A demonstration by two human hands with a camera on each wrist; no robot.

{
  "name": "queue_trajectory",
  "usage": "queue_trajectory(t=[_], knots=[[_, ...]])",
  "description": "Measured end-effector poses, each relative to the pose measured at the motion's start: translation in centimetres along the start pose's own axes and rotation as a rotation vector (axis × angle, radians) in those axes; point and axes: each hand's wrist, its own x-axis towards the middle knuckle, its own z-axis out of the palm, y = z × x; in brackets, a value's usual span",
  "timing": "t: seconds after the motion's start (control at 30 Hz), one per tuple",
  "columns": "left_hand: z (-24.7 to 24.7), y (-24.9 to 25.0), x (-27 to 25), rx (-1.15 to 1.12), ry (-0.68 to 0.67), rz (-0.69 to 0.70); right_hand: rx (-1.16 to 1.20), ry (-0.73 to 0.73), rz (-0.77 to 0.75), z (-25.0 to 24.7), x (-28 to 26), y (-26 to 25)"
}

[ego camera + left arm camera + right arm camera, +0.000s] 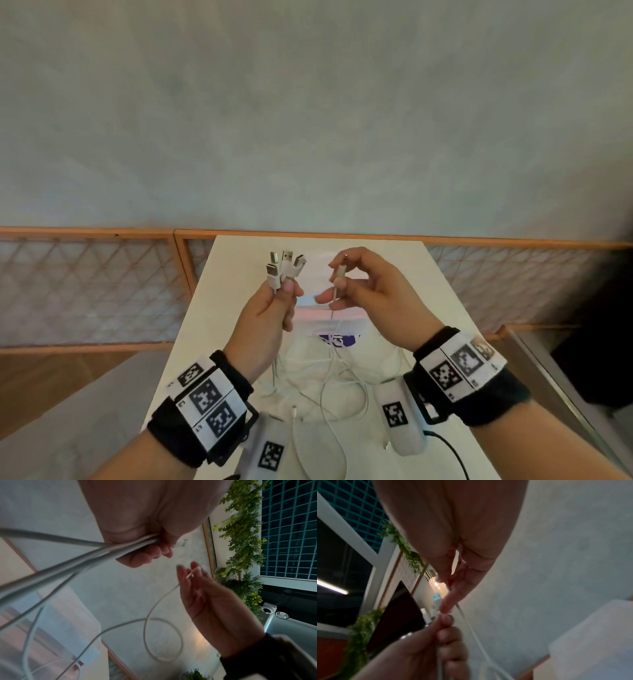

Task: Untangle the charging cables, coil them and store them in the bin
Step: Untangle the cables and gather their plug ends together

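Only the head view shows left hand (274,305) gripping plugs (284,265).

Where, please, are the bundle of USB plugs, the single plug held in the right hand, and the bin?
bundle of USB plugs (284,267), head view, on the white plug bodies.
single plug (340,270), head view, on its white body.
bin (317,274), head view, on its pale wall between the hands.

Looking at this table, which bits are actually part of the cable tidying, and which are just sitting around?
Part of the job:
- left hand, gripping a bunch of USB plugs
- right hand, pinching a single cable end
- tangled white cables on the table
- pale bin behind the hands

Just around:
- wooden lattice screen
- grey wall
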Motion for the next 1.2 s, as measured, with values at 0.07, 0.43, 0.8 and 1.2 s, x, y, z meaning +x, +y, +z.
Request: queue_trajectory(t=[0.07, 0.43, 0.8, 1.2], knots=[[0.7, 0.2, -0.1, -0.019, -0.053, -0.009, 0.001, -0.012, -0.013, 0.5, 0.5, -1.0], [2.9, 1.0, -0.6, -0.131, -0.189, -0.142, -0.122, 0.173, -0.032, 0.7, 1.3, 0.8], [3.2, 1.4, -0.2, -0.073, -0.21, -0.148, -0.595, 0.145, -0.159, 1.5, 0.0, 2.6], [2.4, 1.2, -0.8, -0.039, -0.244, -0.202, -0.29, -0.231, -0.031, 1.7, -0.6, 2.0]])
